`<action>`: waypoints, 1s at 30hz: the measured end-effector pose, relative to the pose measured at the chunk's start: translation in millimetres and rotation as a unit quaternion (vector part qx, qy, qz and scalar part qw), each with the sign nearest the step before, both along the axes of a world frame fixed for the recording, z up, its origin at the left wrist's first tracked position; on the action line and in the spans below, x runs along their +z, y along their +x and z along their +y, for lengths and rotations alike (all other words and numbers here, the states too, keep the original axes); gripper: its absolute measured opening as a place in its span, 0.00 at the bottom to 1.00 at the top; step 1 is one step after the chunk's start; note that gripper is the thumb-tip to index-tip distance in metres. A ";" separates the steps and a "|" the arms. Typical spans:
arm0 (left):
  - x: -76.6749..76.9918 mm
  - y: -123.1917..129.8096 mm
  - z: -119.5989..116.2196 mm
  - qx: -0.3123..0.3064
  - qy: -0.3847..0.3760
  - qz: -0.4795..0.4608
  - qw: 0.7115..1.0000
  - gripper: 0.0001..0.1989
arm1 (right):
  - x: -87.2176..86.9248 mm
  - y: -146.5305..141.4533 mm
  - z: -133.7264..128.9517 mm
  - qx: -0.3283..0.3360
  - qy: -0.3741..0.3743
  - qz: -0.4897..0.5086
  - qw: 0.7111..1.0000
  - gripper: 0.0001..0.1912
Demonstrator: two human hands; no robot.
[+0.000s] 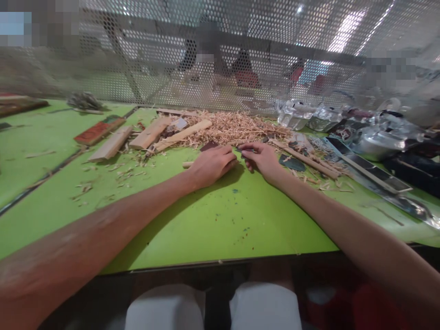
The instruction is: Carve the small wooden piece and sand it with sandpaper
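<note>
My left hand (212,166) rests on the green tabletop (220,229), its fingers curled down and closed. Whatever lies under those fingers is hidden. A dark reddish-brown flat piece (208,145) shows just behind the knuckles, and the end of a pale wooden stick (187,164) sticks out at the wrist side. Facing it, a short gap to the right, my right hand (263,160) is closed in a pinch. Between its thumb and forefinger is a small dark flat piece (239,150), too small to name. A dark green flat scrap (292,162) lies beside that hand.
Wood shavings (237,126) are heaped at the back against a perforated metal screen (165,59). Wooden blocks (112,143) lie to the left. To the right are a wooden strip (305,160), a long framed strip (374,169) and clear plastic-wrapped things (374,137).
</note>
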State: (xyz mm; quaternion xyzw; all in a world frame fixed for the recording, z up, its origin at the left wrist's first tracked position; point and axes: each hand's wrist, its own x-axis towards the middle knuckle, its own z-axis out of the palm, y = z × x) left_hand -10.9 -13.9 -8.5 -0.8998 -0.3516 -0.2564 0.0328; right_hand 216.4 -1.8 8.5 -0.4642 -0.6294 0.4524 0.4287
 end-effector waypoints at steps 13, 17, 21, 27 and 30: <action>-3.5 -1.7 5.1 -0.026 -0.053 -0.024 0.998 0.10 | 7.4 -10.5 -12.7 -0.002 0.025 -0.134 0.991 0.10; -4.8 -1.4 5.5 -0.035 -0.048 -0.033 0.998 0.07 | 4.0 -12.5 -7.8 -0.004 0.033 -0.152 0.988 0.09; -5.7 -0.1 4.9 -0.023 -0.030 -0.028 0.999 0.06 | -1.8 -13.9 0.9 -0.017 0.095 -0.178 0.979 0.11; -4.4 1.7 2.7 -0.023 -0.019 -0.027 0.999 0.06 | -4.9 -13.9 1.2 -0.014 0.081 -0.189 0.979 0.09; -4.7 1.7 3.3 -0.029 -0.018 -0.039 0.999 0.05 | -5.4 -12.8 0.5 -0.026 0.120 -0.227 0.966 0.09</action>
